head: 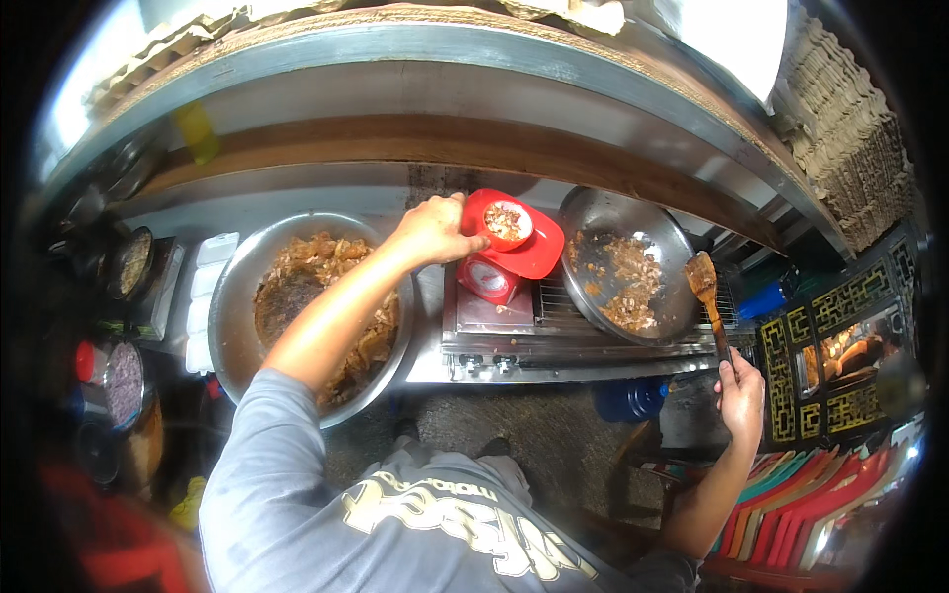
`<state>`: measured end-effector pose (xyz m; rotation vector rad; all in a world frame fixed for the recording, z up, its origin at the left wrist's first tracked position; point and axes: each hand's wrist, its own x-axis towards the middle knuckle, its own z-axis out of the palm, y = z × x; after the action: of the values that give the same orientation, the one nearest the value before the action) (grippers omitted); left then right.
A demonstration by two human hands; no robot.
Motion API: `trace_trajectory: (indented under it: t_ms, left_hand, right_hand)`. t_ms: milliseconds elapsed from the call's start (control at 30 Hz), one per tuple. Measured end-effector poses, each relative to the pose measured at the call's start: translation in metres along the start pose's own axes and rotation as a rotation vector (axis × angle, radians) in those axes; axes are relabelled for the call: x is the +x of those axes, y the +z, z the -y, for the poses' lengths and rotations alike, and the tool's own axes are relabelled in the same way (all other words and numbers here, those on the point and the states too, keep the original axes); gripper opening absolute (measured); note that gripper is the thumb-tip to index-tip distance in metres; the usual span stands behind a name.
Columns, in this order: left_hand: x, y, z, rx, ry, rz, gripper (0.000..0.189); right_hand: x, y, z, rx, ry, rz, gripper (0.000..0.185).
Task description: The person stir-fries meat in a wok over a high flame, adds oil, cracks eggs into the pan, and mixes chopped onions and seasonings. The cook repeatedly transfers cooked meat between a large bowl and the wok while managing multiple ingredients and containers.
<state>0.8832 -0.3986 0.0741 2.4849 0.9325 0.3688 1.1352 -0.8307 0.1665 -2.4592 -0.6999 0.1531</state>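
Observation:
My left hand [439,228] grips the edge of a small red bowl with a white inside [507,225], which holds chopped food. That bowl is over the red tray of a red kitchen scale [489,280]; whether they touch is hard to tell. At the right, my right hand [741,389] is closed round the handle of a wooden spatula [704,280], its blade stained brown and near the rim of a tilted metal bowl [671,326] with chopped food inside. Under my left forearm, a large metal basin [236,326] holds a brown food mixture.
White lidded containers [209,282] stand left of the basin. The scale rests on a steel cooktop with a grate [556,296]. A shelf [445,44] crosses above, with egg trays [845,133] stacked at right. A blue water bottle [630,400] is below the counter.

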Motion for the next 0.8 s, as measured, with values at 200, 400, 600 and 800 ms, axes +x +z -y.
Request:
trace_trajectory:
  t_ms: [200,400,600,800]
  left_hand:
    - [0.018,0.033,-0.004,-0.281,-0.069,0.132,0.026]
    - [-0.041,0.008,-0.011,-0.484,-0.017,-0.062,0.033]
    - [-0.18,-0.036,0.012,-0.936,-0.143,0.151,0.03]
    - [-0.319,-0.048,0.121,-0.999,-0.436,0.277,0.034]
  right_hand:
    - [-0.006,-0.009,0.009,0.13,-0.08,0.009,0.041]
    - [-0.002,0.012,0.022,0.403,-0.296,0.144,0.045]
    - [-0.055,0.09,0.065,0.664,-0.058,0.333,0.024]
    - [-0.118,0.194,0.166,0.329,-0.38,0.6,0.03]
